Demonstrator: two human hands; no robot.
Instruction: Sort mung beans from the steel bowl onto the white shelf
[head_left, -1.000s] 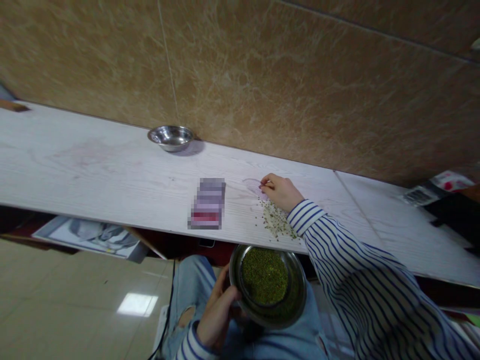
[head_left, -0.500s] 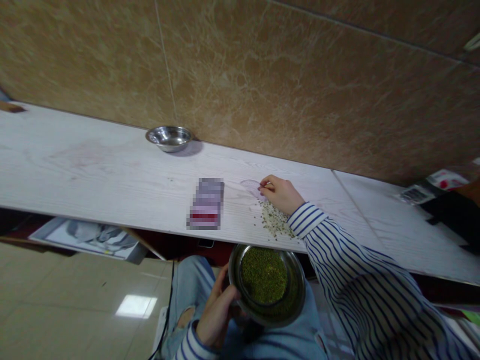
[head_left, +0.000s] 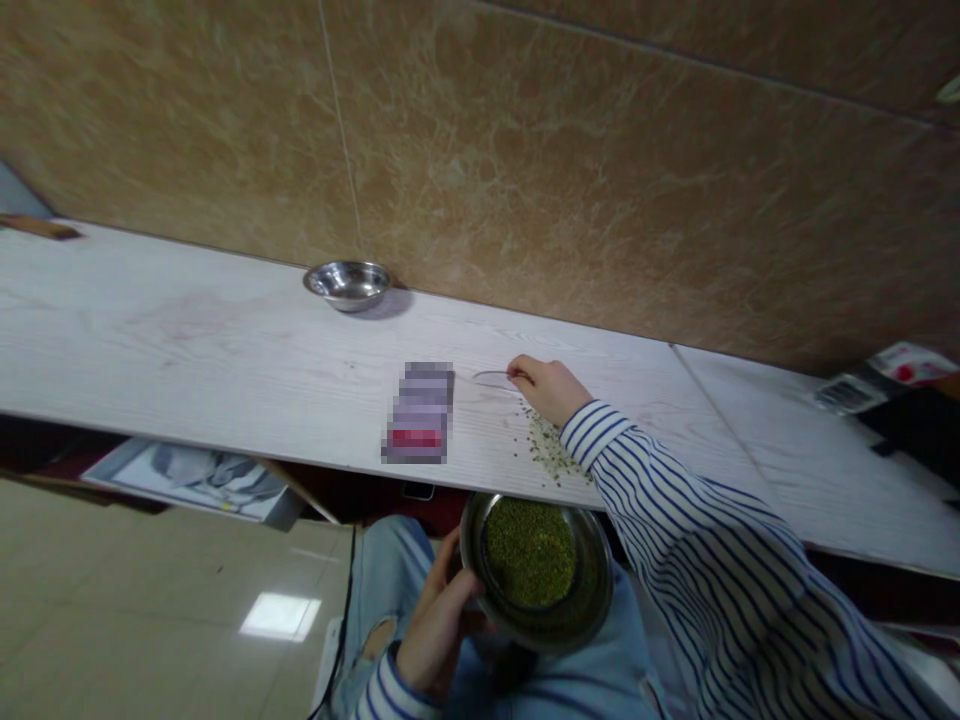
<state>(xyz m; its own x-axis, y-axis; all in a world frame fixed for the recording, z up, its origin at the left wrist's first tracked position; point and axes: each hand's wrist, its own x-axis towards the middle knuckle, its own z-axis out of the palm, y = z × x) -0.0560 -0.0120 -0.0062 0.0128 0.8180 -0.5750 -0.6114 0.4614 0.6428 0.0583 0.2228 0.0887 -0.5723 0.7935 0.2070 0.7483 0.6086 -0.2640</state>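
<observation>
Against my lap, below the counter edge, my left hand [head_left: 442,620] grips the rim of a steel bowl [head_left: 598,600]. Inside it are many small green beans [head_left: 529,550], which look like mung beans. Over the counter, my right hand [head_left: 546,385] pinches a thin, clear plastic protractor [head_left: 491,374], seen nearly edge-on, its curved edge pointing left. Just below that hand lies a loose scatter of pale grains mixed with green beans [head_left: 553,448], partly hidden by the wrist and striped cuff.
An empty-looking steel bowl [head_left: 349,287] stands by the wall. A phone with a blurred screen [head_left: 420,412] lies left of the grains. Below the white counter [head_left: 225,350] an open drawer [head_left: 202,480] juts out. Packets and a black item [head_left: 911,420] sit at the right.
My right hand has lifted slightly and tilted the protractor, from its flat face showing to nearly edge-on. My left hand keeps its hold on the bowl. The view has shifted a little.
</observation>
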